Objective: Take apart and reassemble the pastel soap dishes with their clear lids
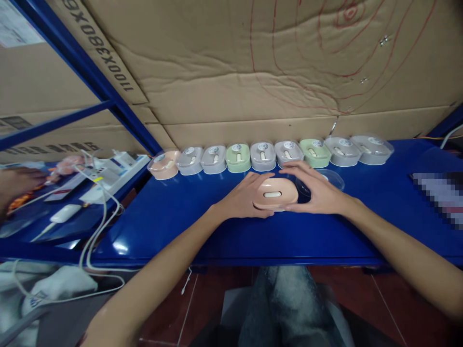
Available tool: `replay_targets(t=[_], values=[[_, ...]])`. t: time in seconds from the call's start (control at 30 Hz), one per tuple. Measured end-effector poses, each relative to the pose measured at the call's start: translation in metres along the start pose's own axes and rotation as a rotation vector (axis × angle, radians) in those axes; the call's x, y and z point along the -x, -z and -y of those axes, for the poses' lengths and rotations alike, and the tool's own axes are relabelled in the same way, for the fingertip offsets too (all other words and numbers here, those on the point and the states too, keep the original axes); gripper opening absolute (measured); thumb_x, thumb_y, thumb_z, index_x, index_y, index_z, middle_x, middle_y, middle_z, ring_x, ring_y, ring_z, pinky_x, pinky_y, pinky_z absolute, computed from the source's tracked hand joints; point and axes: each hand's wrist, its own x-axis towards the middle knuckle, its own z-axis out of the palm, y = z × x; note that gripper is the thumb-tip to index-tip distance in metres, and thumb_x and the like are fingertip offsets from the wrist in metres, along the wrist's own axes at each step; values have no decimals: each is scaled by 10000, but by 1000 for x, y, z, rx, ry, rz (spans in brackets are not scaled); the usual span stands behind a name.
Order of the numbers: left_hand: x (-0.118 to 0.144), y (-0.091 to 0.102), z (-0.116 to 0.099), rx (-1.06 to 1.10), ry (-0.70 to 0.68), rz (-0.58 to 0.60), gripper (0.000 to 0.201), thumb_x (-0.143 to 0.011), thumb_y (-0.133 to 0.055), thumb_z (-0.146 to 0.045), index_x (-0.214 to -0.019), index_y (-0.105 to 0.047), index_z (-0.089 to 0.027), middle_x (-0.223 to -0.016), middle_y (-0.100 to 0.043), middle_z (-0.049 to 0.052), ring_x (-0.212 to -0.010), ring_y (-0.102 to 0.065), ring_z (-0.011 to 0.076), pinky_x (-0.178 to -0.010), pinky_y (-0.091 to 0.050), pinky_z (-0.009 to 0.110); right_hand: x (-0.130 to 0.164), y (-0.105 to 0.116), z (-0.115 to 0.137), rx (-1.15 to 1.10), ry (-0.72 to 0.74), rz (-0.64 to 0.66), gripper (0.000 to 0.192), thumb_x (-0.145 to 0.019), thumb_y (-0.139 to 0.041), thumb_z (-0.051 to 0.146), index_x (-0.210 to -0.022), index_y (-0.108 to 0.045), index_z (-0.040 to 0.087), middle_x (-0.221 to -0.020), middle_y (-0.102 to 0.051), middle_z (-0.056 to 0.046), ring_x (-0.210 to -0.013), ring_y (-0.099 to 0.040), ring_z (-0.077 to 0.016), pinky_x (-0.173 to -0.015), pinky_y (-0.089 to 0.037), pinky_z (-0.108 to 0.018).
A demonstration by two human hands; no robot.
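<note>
A peach oval plastic case (275, 193) with a small cream slot in its top sits on the blue table (173, 217) in front of me. My left hand (241, 196) grips its left side and my right hand (317, 191) grips its right side. Behind my right hand lies a clear plastic lid (332, 177), partly hidden. Along the back of the table runs a row of several similar cases under clear lids, from a peach one (164, 164) through a green one (238, 157) to a grey one (372, 149).
Brown cardboard (253, 58) stands behind the row. At left, a blue shelf frame (90, 72), white cables (101, 212) and white boxes (115, 171) crowd a lower surface, where another person's hand (16, 183) shows. A blurred patch (439, 195) lies at the right.
</note>
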Motion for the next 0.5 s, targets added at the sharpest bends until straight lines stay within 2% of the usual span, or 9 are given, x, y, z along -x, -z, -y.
replay_targets(t=[0.07,0.17,0.33,0.5], values=[[-1,-1,0,-2,-7,-5,1119,-755,-935,-601,-1680,-383,-298,-1620,-558,136,-1433,-518,422,-1227,-434,642,0,-11,3,-12,20,23,950,-858,-849,663,-1661,-450,349,-1666,-494,-154,-1560,-471,-458,-1260,-447,-689],[-3,-2,-2,-19,-17,-6,1124,-739,-950,-596,-1668,-400,-282,-1600,-565,139,-1430,-510,428,-1237,-421,638,0,-21,3,-18,41,66,939,-889,-826,658,-1683,-436,344,-1677,-505,-153,-1550,-496,-447,-1255,-462,-686],[-3,-4,-1,-27,-47,-17,1076,-784,-913,-599,-1668,-390,-279,-1603,-558,134,-1450,-500,415,-1259,-406,622,-1,-25,-1,-7,66,81,880,-911,-811,655,-1659,-476,335,-1662,-546,-147,-1526,-536,-422,-1242,-479,-676],[-2,-4,-1,-32,-41,-13,1054,-800,-909,-568,-1665,-386,-268,-1643,-530,133,-1452,-497,406,-1270,-398,612,0,-26,-2,25,67,87,757,-973,-748,634,-1611,-536,286,-1605,-590,-184,-1483,-577,-420,-1208,-512,-664]])
